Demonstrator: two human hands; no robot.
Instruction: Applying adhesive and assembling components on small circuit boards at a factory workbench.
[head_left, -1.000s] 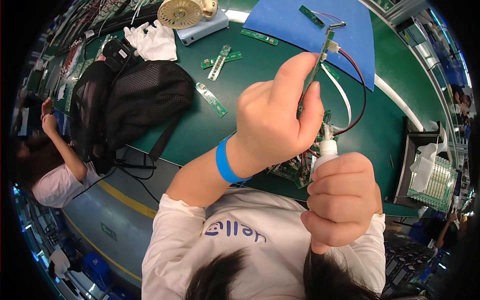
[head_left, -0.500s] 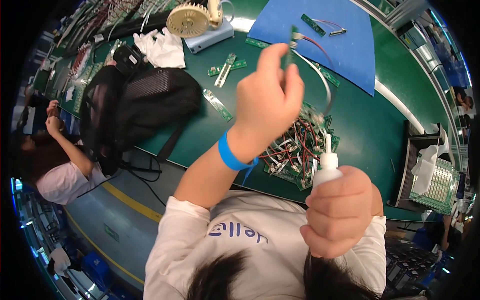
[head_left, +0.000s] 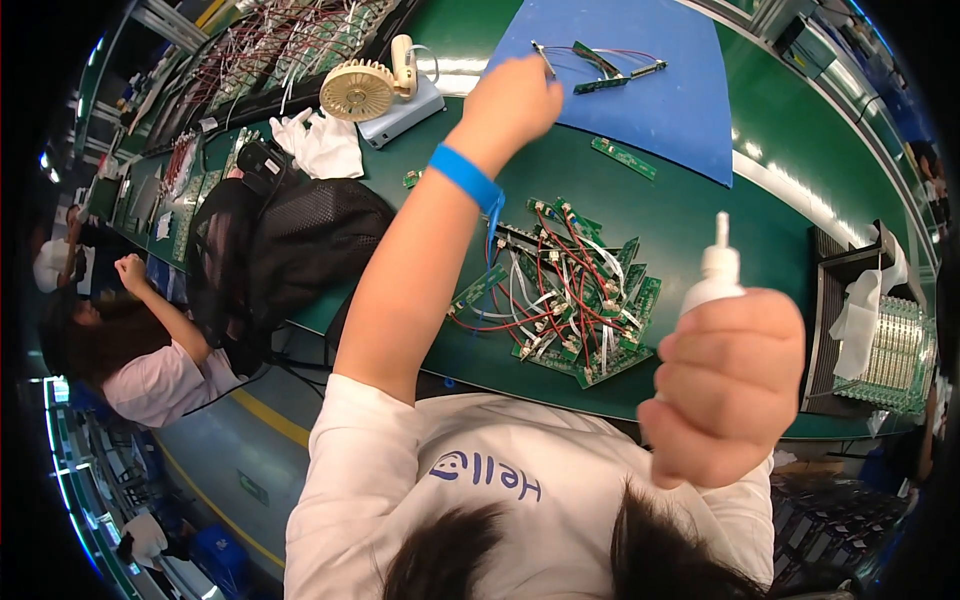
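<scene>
At the left of the far blue mat (head_left: 680,110), the left hand (head_left: 515,100) reaches beside wired boards (head_left: 600,86), its hold hidden; probably a laying-down step, calling for a light touch. Nearer on the desk (head_left: 685,220) lies a board pile (head_left: 565,290); rightward, the right hand (head_left: 728,385) grips a white bottle (head_left: 720,268).

Left arm (head_left: 415,270) stretched forward, left hand (head_left: 515,100) far out; right hand (head_left: 735,385) nearer, fingers (head_left: 705,385) curled.
</scene>
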